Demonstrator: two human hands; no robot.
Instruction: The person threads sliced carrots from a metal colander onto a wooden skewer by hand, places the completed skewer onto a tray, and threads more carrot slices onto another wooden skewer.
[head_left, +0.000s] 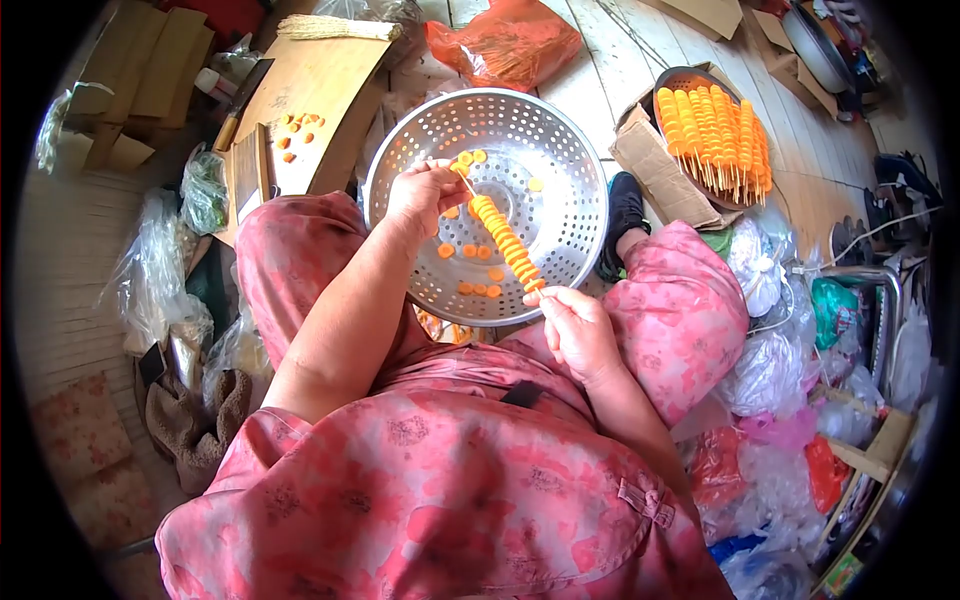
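A wooden skewer threaded with a long row of orange carrot slices (506,244) slants over a perforated metal colander (585,185). My right hand (578,332) is closed around its lower end, close to the last slice. At the upper end, where bare stick shows, my left hand (426,194) pinches what looks like a carrot slice (459,168) against the tip; the fingers partly hide it. Several loose carrot slices (470,250) lie in the colander below, and a few more rest just beyond my left fingertips.
Many filled carrot skewers (712,135) stand in a cardboard box (650,160) at the right. To the left, a wooden board (325,85) carries carrot bits and a knife (243,103). An orange plastic bag (505,45) sits behind the colander. Plastic bags (765,370) crowd the right side.
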